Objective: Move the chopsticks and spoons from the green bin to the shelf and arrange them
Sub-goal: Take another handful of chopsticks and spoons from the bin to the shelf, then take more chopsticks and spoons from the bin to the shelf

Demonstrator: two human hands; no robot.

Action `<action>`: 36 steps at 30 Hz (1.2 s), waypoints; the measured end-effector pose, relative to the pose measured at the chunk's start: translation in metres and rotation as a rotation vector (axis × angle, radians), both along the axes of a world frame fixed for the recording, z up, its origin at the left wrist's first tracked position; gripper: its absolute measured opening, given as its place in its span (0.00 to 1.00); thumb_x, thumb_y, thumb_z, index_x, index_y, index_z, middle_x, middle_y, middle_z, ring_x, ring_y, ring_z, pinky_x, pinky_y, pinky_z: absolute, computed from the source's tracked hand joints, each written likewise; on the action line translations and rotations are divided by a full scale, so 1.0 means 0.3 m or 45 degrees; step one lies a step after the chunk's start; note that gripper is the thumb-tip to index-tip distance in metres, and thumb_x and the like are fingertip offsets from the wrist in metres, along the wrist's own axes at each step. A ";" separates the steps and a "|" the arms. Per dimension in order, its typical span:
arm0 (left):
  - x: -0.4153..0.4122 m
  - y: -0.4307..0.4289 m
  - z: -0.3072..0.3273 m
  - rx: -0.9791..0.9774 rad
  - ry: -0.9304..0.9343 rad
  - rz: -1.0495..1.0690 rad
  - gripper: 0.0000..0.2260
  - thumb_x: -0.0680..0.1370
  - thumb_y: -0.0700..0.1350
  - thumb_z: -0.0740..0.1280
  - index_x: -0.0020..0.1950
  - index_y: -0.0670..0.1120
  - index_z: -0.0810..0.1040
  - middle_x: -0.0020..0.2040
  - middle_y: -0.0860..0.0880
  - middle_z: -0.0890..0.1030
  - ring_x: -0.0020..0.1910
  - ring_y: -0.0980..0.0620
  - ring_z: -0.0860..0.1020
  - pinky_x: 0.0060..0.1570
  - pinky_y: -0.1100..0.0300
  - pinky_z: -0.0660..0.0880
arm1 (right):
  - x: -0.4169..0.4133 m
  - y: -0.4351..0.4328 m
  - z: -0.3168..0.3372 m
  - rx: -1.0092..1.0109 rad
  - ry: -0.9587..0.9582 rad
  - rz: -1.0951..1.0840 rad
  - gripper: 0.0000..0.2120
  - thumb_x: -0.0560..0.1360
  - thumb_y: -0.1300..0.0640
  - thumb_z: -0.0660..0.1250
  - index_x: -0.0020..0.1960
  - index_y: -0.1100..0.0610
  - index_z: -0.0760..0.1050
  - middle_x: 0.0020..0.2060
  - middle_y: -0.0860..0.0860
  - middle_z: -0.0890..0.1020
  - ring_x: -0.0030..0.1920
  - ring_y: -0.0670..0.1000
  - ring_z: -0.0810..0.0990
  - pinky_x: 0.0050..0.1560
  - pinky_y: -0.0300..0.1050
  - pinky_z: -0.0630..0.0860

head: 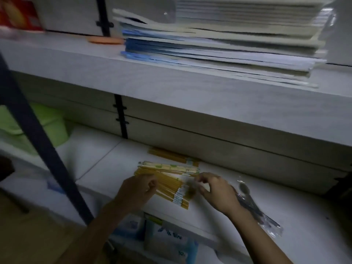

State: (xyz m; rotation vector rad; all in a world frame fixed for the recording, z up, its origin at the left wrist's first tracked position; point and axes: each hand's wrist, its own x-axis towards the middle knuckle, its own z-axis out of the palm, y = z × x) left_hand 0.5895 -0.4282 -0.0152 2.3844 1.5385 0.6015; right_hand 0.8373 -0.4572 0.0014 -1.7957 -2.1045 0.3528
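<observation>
yellow wrapped chopsticks [170,185] lie fanned on the shelf [297,197]; left hand [135,191] grips them, right hand [216,191] pinches their ends.

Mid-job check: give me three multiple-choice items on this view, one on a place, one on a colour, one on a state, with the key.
1. The spoons lie:
A. on the lower shelf, right of the chopsticks
B. on the upper shelf
C. in the bin

2. The bin at left is:
A. red
B. green
C. blue

3. The chopsticks are:
A. upright in a cup
B. scattered on the floor
C. lying flat in bundles

Key:
1 A, they rest on the lower shelf just right of the chopsticks.
2 B, its wall shows light green.
3 C, they lie side by side on the shelf.
</observation>
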 end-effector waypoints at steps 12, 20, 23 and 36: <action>-0.503 -0.197 0.092 0.059 0.157 0.557 0.10 0.78 0.51 0.58 0.47 0.50 0.78 0.42 0.51 0.82 0.41 0.50 0.79 0.37 0.57 0.73 | -0.665 0.082 0.096 0.030 0.074 0.704 0.12 0.78 0.50 0.58 0.59 0.47 0.74 0.55 0.45 0.80 0.54 0.46 0.78 0.49 0.38 0.70; -0.966 -0.241 0.125 0.027 0.231 0.775 0.09 0.78 0.51 0.58 0.48 0.51 0.77 0.41 0.53 0.79 0.43 0.51 0.78 0.37 0.58 0.68 | -1.185 0.123 0.075 -0.023 0.154 0.850 0.10 0.78 0.51 0.59 0.56 0.50 0.75 0.52 0.47 0.80 0.52 0.49 0.78 0.45 0.39 0.69; -1.139 -0.213 0.134 0.044 0.273 0.778 0.09 0.79 0.51 0.58 0.50 0.51 0.76 0.45 0.53 0.81 0.37 0.57 0.72 0.31 0.67 0.63 | -1.369 0.152 0.078 0.002 0.155 0.850 0.10 0.78 0.51 0.59 0.56 0.50 0.75 0.53 0.46 0.80 0.52 0.46 0.78 0.47 0.37 0.69; -1.632 0.033 0.195 0.025 0.226 0.670 0.10 0.79 0.51 0.59 0.53 0.49 0.77 0.49 0.52 0.82 0.41 0.57 0.75 0.42 0.65 0.71 | -1.846 0.420 0.169 0.079 0.277 0.534 0.09 0.76 0.55 0.61 0.51 0.50 0.79 0.48 0.51 0.84 0.47 0.55 0.81 0.49 0.51 0.78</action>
